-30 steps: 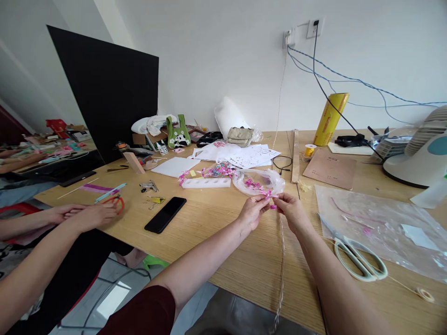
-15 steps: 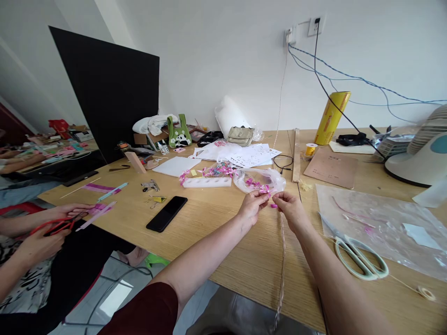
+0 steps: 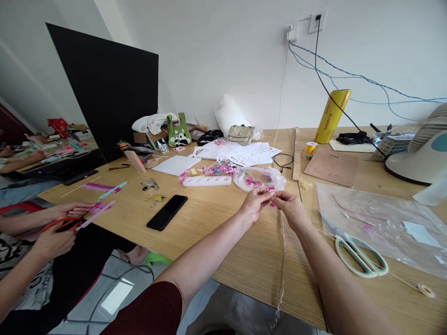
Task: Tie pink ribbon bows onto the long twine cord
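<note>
Over the table, my left hand [image 3: 256, 204] pinches a pink ribbon piece [image 3: 273, 203], which looks like a small ribbon flower. My right hand [image 3: 289, 208] meets it fingertip to fingertip, its thumb and forefinger closed on the same piece. Fine detail between the fingertips is too small to make out. Just behind my hands lies a clear plastic bag [image 3: 279, 180] with pink ribbon flowers [image 3: 252, 181] in it. Below them a twisted cord [image 3: 282, 251] runs down over the table's front edge. Pale green-handled scissors [image 3: 361, 256] rest right of my right forearm.
A phone [image 3: 167, 212], a white foam block [image 3: 207, 181] and more pink flowers [image 3: 218, 169] lie leftward. A plastic sheet [image 3: 387, 223] and a fan [image 3: 419, 149] are at right. At far left, a co-worker's hands [image 3: 57, 237] hold red scissors [image 3: 64, 224] and ribbon.
My left fingers have turned and drawn closer to my right fingertips, covering more of the pink piece. At left, the co-worker's scissors have moved toward the ribbon.
</note>
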A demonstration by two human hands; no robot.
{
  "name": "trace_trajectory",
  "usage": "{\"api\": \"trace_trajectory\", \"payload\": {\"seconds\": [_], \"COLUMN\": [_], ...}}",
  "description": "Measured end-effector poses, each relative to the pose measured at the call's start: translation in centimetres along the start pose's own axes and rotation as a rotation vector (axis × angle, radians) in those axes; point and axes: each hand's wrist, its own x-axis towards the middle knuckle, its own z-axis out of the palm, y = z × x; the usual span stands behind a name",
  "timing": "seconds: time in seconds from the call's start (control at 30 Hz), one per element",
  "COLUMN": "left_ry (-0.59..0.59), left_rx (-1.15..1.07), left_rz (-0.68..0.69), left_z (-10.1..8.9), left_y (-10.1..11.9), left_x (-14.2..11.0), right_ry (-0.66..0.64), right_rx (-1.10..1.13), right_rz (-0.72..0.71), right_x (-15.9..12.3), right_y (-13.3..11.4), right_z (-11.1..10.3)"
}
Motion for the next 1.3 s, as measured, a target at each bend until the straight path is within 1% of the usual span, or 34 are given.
{"api": "trace_trajectory", "payload": {"seconds": [0.1,0.2,0.33,0.4,0.47,0.57,0.6,0.73,0.87,1.0,1.1,1.2,1.3], "left_ry": [0.045,0.100,0.086,0.086,0.043,-0.086,-0.110,-0.136,-0.136,-0.074,-0.041,-0.030,-0.015], "left_rx": [-0.011,-0.029,-0.061,-0.093,-0.123,-0.126,-0.115,-0.058,0.011,0.021,-0.020,-0.063,-0.076], "left_rz": [0.006,0.010,0.007,-0.002,-0.019,-0.046,-0.046,0.017,0.079,0.106,0.101,0.063,0.035], "left_z": [0.3,0.7,1.0,1.1,1.2,1.1,1.0,0.5,0.7,1.2,1.4,1.4,1.3], "left_y": [0.0,-0.2,-0.7,-0.9,-0.9,-0.7,-0.6,-0.3,-0.3,-0.6,-0.5,-0.2,0.2], "left_x": [-0.1,0.0,0.3,0.3,0.1,-0.7,-0.9,-1.6,-1.4,-1.1,-1.1,-0.9,-0.7], "right_ry": [0.017,0.076,0.188,0.217,0.198,0.132,0.116,0.064,0.012,-0.034,-0.037,-0.020,0.012], "right_rx": [-0.037,-0.184,-0.429,-0.468,-0.379,-0.102,-0.028,0.105,0.160,0.200,0.219,0.177,0.096], "right_rz": [-0.025,-0.071,-0.150,-0.169,-0.142,-0.075,-0.060,-0.012,0.036,0.090,0.122,0.102,0.029], "right_x": [0.2,0.3,0.2,0.1,0.1,0.1,0.0,-0.2,-0.3,-0.2,-0.3,-0.4,-0.3], "right_y": [0.3,0.4,0.1,0.0,-0.1,-0.3,-0.5,-1.1,-1.0,-0.7,-0.7,-0.9,-0.8], "right_z": [0.0,0.1,0.1,0.1,-0.1,-0.4,-0.4,-0.4,-0.3,-0.3,-0.2,0.0,0.2]}}
